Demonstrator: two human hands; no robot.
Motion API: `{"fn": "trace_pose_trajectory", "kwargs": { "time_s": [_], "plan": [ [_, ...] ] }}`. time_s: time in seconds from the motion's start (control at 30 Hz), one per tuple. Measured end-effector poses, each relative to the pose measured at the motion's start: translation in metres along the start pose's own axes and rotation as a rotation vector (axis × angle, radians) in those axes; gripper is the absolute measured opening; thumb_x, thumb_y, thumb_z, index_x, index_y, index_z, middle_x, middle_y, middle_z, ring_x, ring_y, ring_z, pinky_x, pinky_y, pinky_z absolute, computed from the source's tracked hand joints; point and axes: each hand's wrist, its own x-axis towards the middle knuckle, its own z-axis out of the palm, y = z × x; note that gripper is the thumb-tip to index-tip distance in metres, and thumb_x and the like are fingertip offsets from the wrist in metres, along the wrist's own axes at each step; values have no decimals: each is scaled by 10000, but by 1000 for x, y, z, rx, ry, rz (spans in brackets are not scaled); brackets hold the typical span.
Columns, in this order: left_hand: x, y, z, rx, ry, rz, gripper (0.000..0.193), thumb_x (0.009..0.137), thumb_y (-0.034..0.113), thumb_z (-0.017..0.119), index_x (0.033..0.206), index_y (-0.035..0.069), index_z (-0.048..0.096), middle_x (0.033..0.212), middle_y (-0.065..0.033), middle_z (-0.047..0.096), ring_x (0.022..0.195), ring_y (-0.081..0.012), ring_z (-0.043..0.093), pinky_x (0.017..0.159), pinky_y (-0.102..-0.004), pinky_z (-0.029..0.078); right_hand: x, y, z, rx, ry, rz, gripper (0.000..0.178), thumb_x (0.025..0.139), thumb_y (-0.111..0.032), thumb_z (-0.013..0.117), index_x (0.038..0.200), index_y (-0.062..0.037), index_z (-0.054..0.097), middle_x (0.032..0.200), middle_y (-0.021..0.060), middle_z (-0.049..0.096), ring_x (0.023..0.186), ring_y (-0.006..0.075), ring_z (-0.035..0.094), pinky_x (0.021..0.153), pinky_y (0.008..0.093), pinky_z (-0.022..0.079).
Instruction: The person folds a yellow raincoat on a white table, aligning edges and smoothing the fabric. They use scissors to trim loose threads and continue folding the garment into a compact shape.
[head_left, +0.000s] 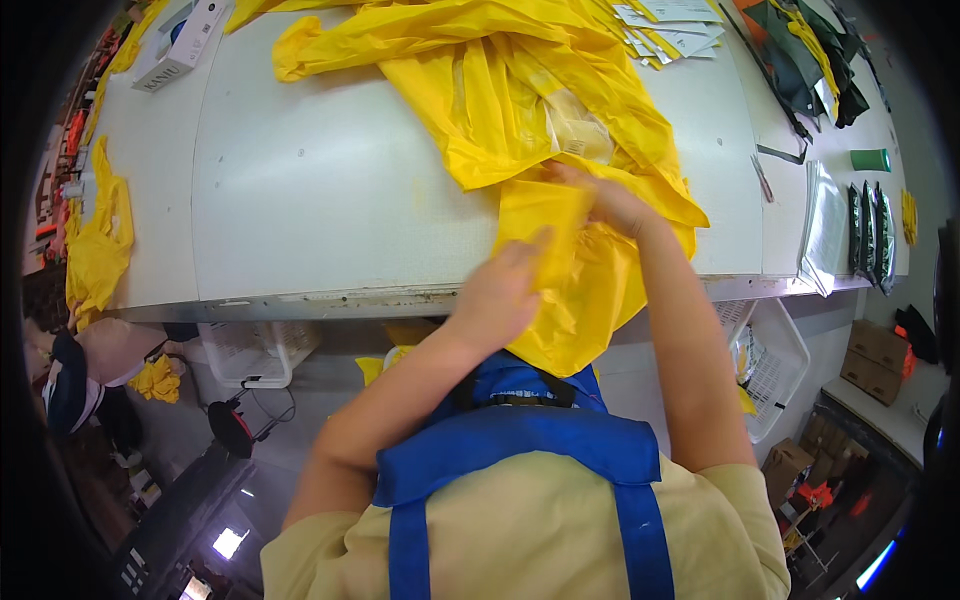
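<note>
A large yellow garment (640, 115) of thin, shiny fabric, like a raincoat, lies bunched on the white table. Its near part hangs over the front edge toward my lap. My left hand (498, 298) pinches a folded yellow flap (535, 205) at its lower left, fingers closed and a little blurred. At the flap's upper right, my right hand (612, 203) is curled on the same fabric, some of its fingertips blurred or covered by cloth. A whitish translucent patch (578, 128) shows within the folds just beyond the right hand.
White cards (675, 35) are stacked at the back. Along the right lie small scissors (763, 180), clear plastic bags (822, 225), dark packets (872, 235) and a green thread spool (869, 160). A white box (183, 45) stands far left. White baskets (245, 352) sit below the table edge.
</note>
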Motion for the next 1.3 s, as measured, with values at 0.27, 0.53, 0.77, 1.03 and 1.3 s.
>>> {"fn": "trace_pose_trajectory", "kwargs": {
  "time_s": [0.27,0.53,0.77,1.03,1.3],
  "plan": [
    [73,-13,54,70,-409,-228,686,857,346,577,1406,17,329,1264,-192,478,1087,-359,534,909,-429,439,-38,11,-40,-323,512,-353,413,893,-152,520,1279,-13,476,1089,109,622,944,216,599,901,312,458],
    [88,-30,51,386,-257,120,662,768,412,681,1369,253,451,1354,-123,432,1246,-314,423,983,-429,400,-90,156,-3,297,1280,-326,667,821,-104,667,1350,72,300,1345,178,380,1023,254,546,816,311,471],
    [103,-15,34,311,-457,-25,686,738,366,707,1364,244,455,1322,-151,480,1192,-331,485,1001,-404,393,-100,129,-4,278,731,-562,346,815,-103,651,1147,-23,594,1152,95,574,951,201,572,786,284,474],
    [128,-64,10,-1023,-439,-332,684,826,-7,518,1454,110,272,1173,-85,581,1040,-132,556,831,-265,453,-63,86,28,-1272,431,-656,434,799,-426,616,1209,-283,617,1480,55,336,1409,351,162,1121,557,69],
    [109,-63,38,240,173,228,471,840,147,593,1299,106,496,1012,-88,623,885,-275,606,759,-378,489,-55,94,22,-1423,305,-695,506,806,-477,595,1281,-311,549,1464,14,365,1406,332,184,1120,575,55]
  ]
}}
